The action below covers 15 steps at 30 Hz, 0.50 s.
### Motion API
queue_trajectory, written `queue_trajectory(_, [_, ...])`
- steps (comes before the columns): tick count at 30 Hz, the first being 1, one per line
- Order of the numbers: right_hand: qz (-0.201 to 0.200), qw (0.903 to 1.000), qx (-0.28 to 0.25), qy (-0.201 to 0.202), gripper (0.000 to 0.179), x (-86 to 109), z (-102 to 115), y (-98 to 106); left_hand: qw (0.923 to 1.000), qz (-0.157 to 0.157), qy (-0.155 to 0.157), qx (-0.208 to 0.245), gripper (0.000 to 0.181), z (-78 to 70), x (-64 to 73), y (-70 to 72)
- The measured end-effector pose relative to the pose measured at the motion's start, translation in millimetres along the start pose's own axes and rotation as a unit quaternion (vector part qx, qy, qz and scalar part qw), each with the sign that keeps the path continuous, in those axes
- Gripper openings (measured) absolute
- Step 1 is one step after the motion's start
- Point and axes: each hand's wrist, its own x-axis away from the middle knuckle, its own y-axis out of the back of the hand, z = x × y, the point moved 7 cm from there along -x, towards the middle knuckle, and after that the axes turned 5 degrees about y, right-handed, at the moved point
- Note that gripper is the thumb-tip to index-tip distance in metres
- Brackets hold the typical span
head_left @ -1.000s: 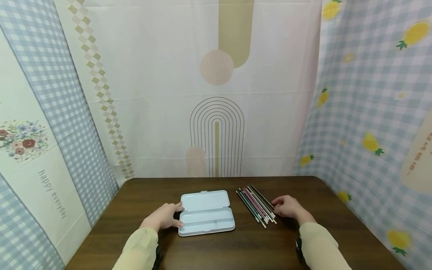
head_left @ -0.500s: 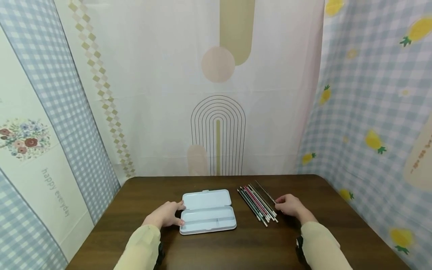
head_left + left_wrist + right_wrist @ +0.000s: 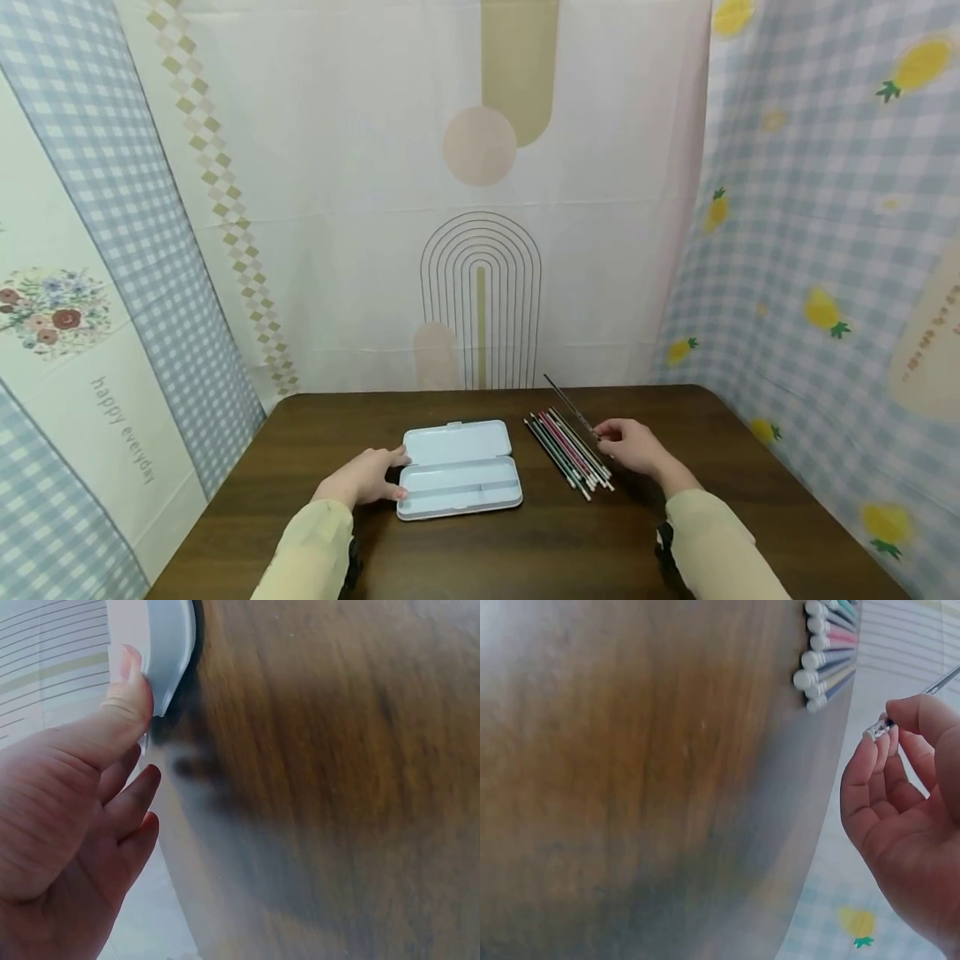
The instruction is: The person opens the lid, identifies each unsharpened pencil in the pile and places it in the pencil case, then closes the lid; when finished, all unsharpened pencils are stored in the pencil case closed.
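Observation:
In the head view, an open light-blue pencil case [image 3: 459, 487] lies on the table, its lid folded back. My left hand [image 3: 363, 479] rests at its left end, thumb on the tray's rim and fingers by the lid's edge. The left wrist view shows the thumb [image 3: 129, 701] over the case's pale rim, the other fingers loosely bent below. My right hand [image 3: 636, 446] pinches a slim dark pencil [image 3: 568, 405] near its white-tipped end, between thumb and fingertips. The pencil slants up and away, above the table. Just left of it lies a row of several pencils [image 3: 567, 454].
The brown wooden table [image 3: 480, 558] has rounded far corners. A pale patterned cloth [image 3: 360, 250] hangs behind it, with checked cloth [image 3: 810, 250] at the sides. White pencil ends [image 3: 817, 643] show at the top of the right wrist view.
My right hand has drawn one dark pencil away from the right side of the row and lifted it, then moved slightly left. The left hand has stayed at the case.

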Motion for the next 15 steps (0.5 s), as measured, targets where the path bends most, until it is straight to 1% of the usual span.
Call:
queue_trajectory(2, [0.007, 0.9999, 0.003, 0.01, 0.026, -2.9, 4, -5, 1.0, -0.002, -0.002, 0.0, 0.066, 2.8, -0.4, 0.0])
queue_trajectory(7, [0.025, 0.9996, -0.001, 0.014, 0.023, -7.1, 8, -14, 1.0, 0.0, -0.004, -0.006, 0.066, 2.8, 0.8, -0.5])
queue_trajectory(10, [0.026, 0.9995, -0.003, 0.018, 0.022, -10.2, 11, -15, 0.9999, 0.002, -0.001, -0.01, 0.067, 0.2, 1.3, -1.0])
queue_trajectory(15, [0.03, 0.9989, -0.005, 0.036, 0.022, -15.7, 19, -17, 0.9999, -0.001, 0.008, -0.015, 0.067, -0.8, 2.3, -0.5])
